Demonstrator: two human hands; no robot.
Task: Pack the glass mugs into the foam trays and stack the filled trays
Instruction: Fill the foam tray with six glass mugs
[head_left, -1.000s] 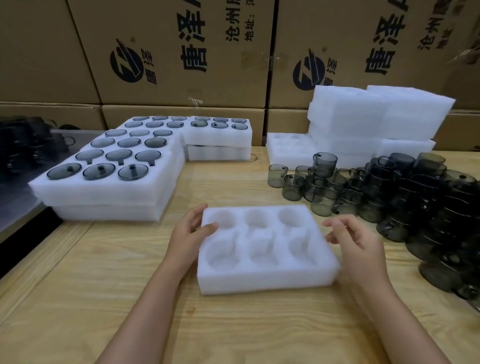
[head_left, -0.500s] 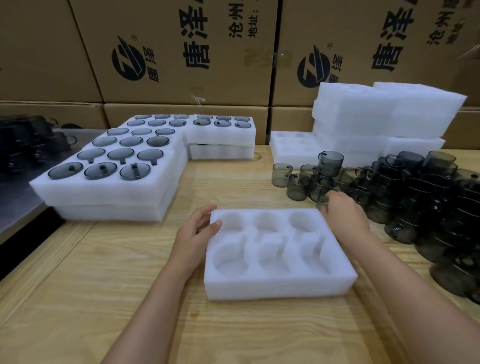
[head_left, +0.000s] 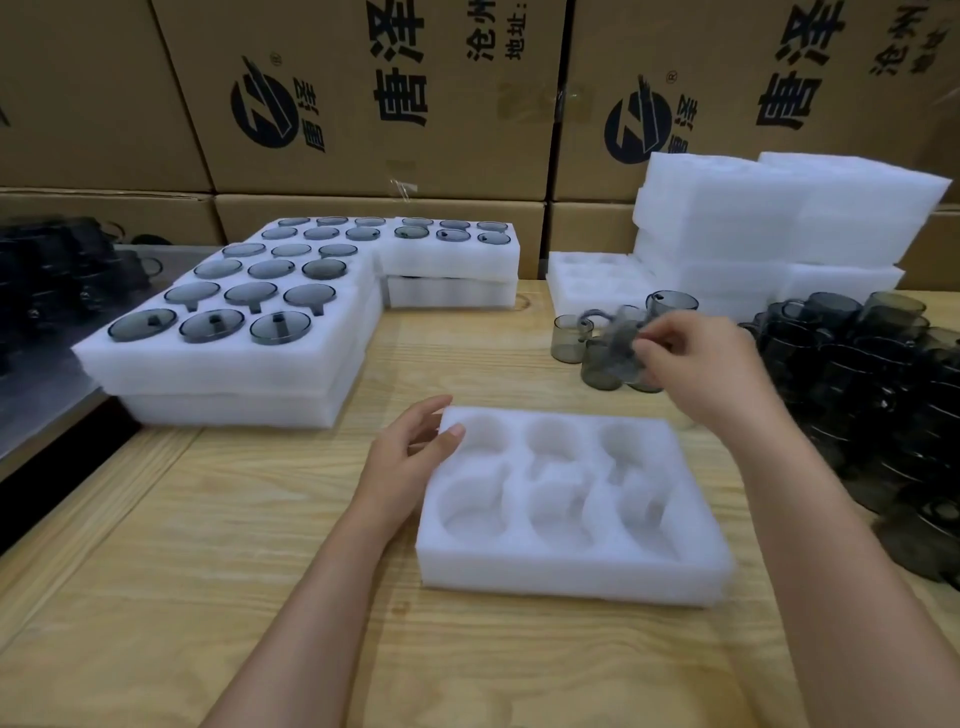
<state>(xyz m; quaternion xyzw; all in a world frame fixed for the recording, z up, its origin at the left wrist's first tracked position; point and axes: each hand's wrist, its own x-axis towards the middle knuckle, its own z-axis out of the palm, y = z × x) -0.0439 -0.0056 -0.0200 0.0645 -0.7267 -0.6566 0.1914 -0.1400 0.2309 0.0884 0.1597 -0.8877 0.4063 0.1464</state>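
On the wooden table (head_left: 182, 571) in front of me, an empty six-pocket foam tray (head_left: 566, 577) lies flat. My left hand (head_left: 410, 460) rests at its far left corner, thumb laid on the top face, fingers loosely bent beside the edge and gripping nothing. My right hand (head_left: 709, 374) is up beyond the tray's far right corner, fingers pinching a smoky glass mug (head_left: 621, 338) — blurred, so I cannot tell which way it is turned. Just under it stand a few loose mugs (head_left: 570, 339). A dark heap of mugs (head_left: 857, 364) crowds the table's right side, close beside my forearm. Filled trays (head_left: 223, 374) sit stacked at the left, spare foam trays (head_left: 769, 208) at the back right, cardboard boxes (head_left: 363, 156) behind. Half a second ago the right hand was down among the loose mugs — now it is lifted with one in its grip. The left hand has not moved.
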